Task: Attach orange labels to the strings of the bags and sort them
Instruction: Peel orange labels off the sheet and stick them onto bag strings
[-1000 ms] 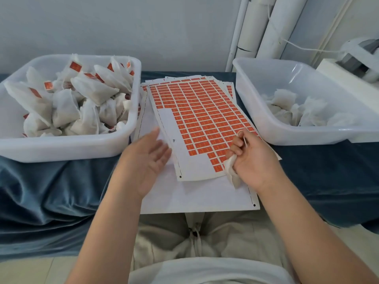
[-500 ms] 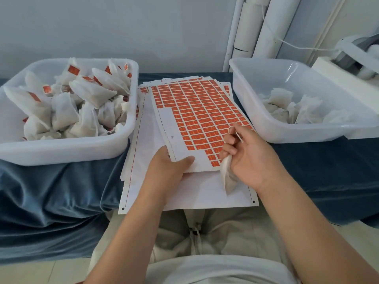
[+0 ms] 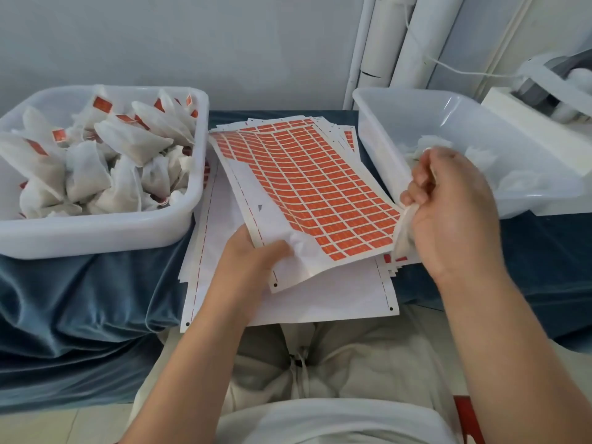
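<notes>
Many labelled bags in left tub

L hand at 6 o'clock grips near corner of top label sheet; sheet bowed up off paper stack. R hand at 3 o'clock holds white bag, just beside sheet's edge. Tagged-bag bin at 10 o'clock, plain-bag bin at 2 o'clock.

Pale grey wall behind; white pipes rt; blue cloth over table.
</notes>
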Demonstrator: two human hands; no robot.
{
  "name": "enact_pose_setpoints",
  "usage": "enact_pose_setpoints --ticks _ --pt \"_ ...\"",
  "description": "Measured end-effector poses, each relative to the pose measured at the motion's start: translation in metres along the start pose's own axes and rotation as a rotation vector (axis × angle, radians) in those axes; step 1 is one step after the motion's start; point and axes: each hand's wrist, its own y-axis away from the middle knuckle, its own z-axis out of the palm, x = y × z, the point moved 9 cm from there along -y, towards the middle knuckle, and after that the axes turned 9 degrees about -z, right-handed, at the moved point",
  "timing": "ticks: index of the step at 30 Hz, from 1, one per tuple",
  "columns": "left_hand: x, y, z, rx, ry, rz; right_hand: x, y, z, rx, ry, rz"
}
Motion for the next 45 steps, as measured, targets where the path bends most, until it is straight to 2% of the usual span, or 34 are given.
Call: enact_pose_setpoints --ticks 2,7,13,22,30,34,37,41,45 --pt "0.0 0.002 0.0 0.012 -0.04 -0.014 -0.001 0.011 0.014 -0.035 0.177 -0.054" --pt "0.006 0.005 0.007 0.001 -0.067 0.0 0.033 0.04 0.079 -0.4 0.471 -0.14" --pt "0.009 0.005 0.004 0.035 -0.162 0.063 0.047 0.054 0.101 -0.569 0.692 -0.366" --pt "0.015 0.003 0.002 0.033 -0.313 0.158 0.038 0.055 0.101 -0.569 0.787 -0.52" --pt "0.015 0.002 0.0 0.061 -0.347 0.158 0.035 0.052 0.095 -0.554 0.687 -0.464" --pt "0.015 0.003 -0.001 0.084 -0.363 0.148 0.035 0.055 0.1 -0.587 0.768 -0.537" --pt "0.014 0.003 0.0 0.069 -0.362 0.131 0.035 0.053 0.097 -0.549 0.79 -0.559" --pt "0.011 0.003 -0.004 0.082 -0.332 0.086 0.045 0.041 0.082 -0.457 0.638 -0.361" --pt "0.007 -0.005 -0.027 0.201 -0.38 -0.006 0.053 0.029 0.055 -0.265 0.448 -0.079"
